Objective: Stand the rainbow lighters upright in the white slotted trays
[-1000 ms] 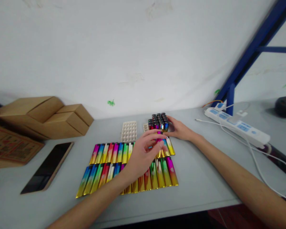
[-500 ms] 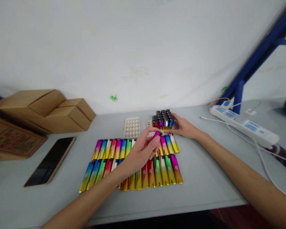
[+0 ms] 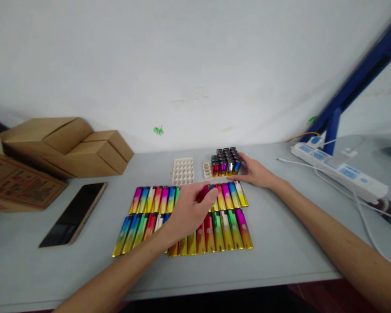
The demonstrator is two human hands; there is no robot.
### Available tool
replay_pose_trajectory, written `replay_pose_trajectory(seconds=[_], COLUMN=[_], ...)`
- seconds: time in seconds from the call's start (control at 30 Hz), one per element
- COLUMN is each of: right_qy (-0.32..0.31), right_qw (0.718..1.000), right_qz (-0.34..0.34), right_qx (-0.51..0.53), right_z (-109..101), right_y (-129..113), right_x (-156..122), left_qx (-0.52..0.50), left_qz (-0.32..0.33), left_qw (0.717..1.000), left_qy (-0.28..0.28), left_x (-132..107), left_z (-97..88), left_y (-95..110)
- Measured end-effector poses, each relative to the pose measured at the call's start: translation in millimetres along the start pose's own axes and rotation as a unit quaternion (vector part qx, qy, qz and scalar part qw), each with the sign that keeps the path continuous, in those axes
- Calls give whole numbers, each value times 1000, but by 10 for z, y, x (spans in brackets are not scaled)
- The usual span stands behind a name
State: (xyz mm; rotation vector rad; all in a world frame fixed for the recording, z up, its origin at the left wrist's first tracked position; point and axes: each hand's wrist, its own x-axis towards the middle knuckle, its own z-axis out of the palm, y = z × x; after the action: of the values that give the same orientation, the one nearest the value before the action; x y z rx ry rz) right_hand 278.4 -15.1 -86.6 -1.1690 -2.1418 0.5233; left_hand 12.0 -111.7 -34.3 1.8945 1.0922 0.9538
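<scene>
Above the back row of lighters (image 3: 149,200), my left hand (image 3: 192,206) is closed with its thumb and fingers pinched together. A lighter (image 3: 201,193), dark red where it shows, is in its grip, mostly hidden by the fingers. My right hand (image 3: 259,172) holds the right side of a white moulded tray (image 3: 207,170), its thumb along the front edge. Upright lighters (image 3: 226,163) with black tops stand packed in that tray, leaving cells bare on the left. A front row of lighters (image 3: 226,230), in metallic colours fading to gold, lies flat nearer me.
A second white tray (image 3: 183,171) with bare cells lies left of the filled one. At the left are a phone (image 3: 73,215) and cardboard boxes (image 3: 65,148). A power strip (image 3: 339,171) with white cables (image 3: 316,169) lies right, near a blue metal frame (image 3: 335,124).
The lighter in my left hand was plainly visible, magenta and tilted up; now the hand is turned and mostly covers it. My right hand stays at the tray. The view has shifted slightly.
</scene>
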Motion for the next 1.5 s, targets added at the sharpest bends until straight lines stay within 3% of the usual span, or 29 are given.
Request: replay_pose_trajectory(seconds=[0.57, 0.7, 0.83, 1.03, 1.17, 1.3, 1.5], right_qy=[1, 0, -3, 0, -4, -8, -20], right_qw=[1000, 1000, 1000, 1000, 1000, 999, 999], right_qz=[0, -5, -2, -2, 12, 25, 43], right_qx=[2, 1, -1, -6, -11, -19, -26], right_z=[-11, -3, 3, 30, 53, 45, 17], right_y=[-27, -4, 15, 66, 100, 83, 35], right_x=[1, 0, -1, -15, -31, -37, -32], left_qx=[-22, -105, -214, -168, -153, -198, -182], left_qz=[4, -16, -25, -2, 28, -7, -13], left_qw=[1000, 994, 976, 983, 986, 980, 983], left_qy=[6, 10, 28, 78, 60, 8, 18], left_x=[-23, 55, 288, 821, 1079, 1149, 1184], left_z=[5, -36, -177, -360, -328, -247, -174], left_y=[18, 20, -19, -303, -563, -738, -839])
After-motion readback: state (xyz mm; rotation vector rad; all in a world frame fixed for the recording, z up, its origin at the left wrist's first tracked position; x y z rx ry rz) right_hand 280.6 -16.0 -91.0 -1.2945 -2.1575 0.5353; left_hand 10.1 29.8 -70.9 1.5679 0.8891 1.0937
